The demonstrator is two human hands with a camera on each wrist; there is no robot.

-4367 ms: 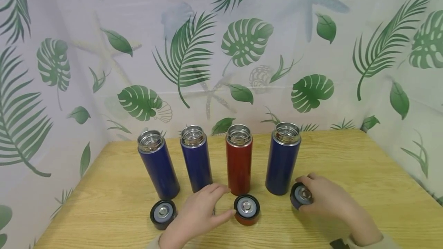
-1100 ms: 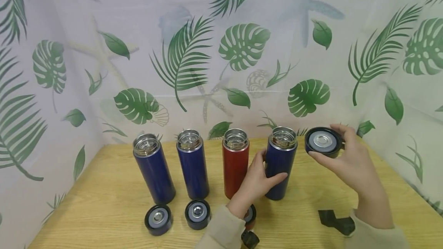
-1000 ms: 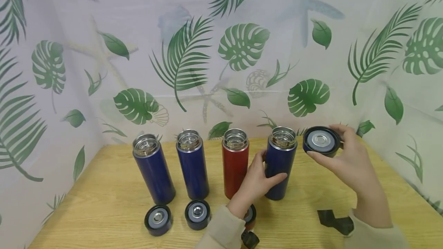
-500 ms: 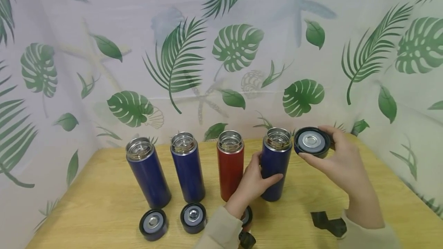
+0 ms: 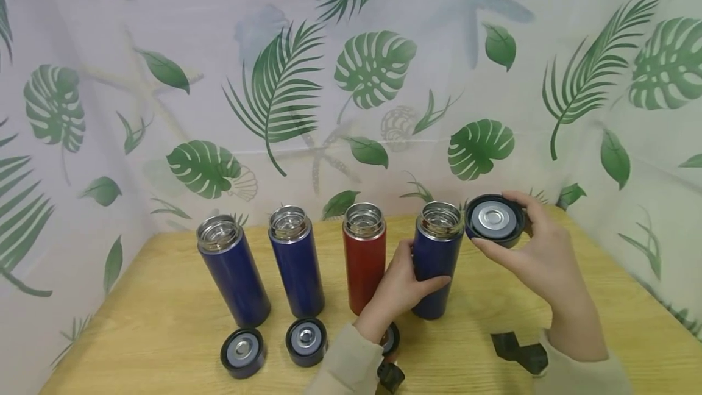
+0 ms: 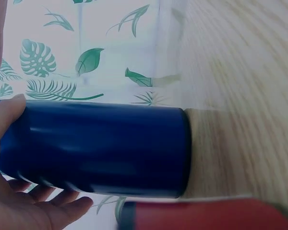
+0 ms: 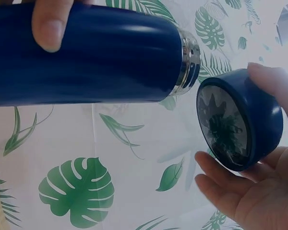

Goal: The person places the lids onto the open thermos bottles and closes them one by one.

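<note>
My left hand (image 5: pixel 397 291) grips the body of the rightmost blue thermos bottle (image 5: pixel 439 255), which stands upright and uncapped on the table. In the left wrist view, the thumb lies along one side of this bottle and the fingers curl round the other. My right hand (image 5: pixel 551 258) holds a blue lid (image 5: pixel 493 219) by its side, raised level with the bottle's mouth and just right of it. The lid's grey inner face is turned toward the head camera. In the right wrist view, the lid (image 7: pixel 266 115) is tilted close by the steel neck (image 7: pixel 188 64).
A red bottle (image 5: pixel 364 267) and two more blue bottles (image 5: pixel 298 273) stand uncapped in a row to the left. Two blue lids (image 5: pixel 243 352) lie inner side up in front of them. A red lid (image 5: pixel 390 341) is partly hidden by the left forearm. A leaf-patterned cloth (image 5: pixel 373 139) hangs behind.
The right hand has lifted the blue lid off the table, and lately brought it slightly closer to the bottle's mouth. The left hand has moved right and taken hold of the rightmost blue bottle.
</note>
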